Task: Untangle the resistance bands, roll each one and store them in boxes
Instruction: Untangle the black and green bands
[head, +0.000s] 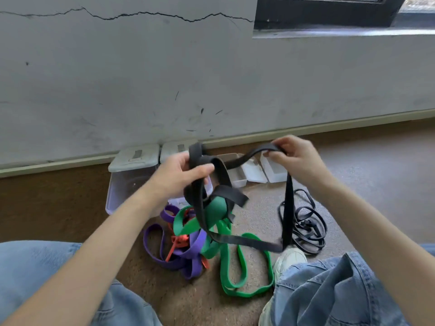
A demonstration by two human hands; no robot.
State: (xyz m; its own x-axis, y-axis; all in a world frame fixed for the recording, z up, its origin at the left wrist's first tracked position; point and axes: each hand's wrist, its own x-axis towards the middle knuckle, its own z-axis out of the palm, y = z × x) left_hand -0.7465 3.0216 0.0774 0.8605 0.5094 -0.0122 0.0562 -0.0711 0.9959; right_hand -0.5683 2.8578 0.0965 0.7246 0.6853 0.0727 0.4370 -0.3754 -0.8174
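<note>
Both hands — left hand (181, 170), right hand (294, 156) — grip black band (288, 203) above floor

cracked grey wall (141, 67) above pale skirting board (58, 164), brown carpet floor (364, 161), dark-framed window (329, 12) upper right

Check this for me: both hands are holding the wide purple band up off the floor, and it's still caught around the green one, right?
Not quite. The head view shows the left hand and right hand holding up the wide black band, not the purple one. The purple band lies in the pile on the floor. The rest stands: the black band is still caught around the green band.
</note>
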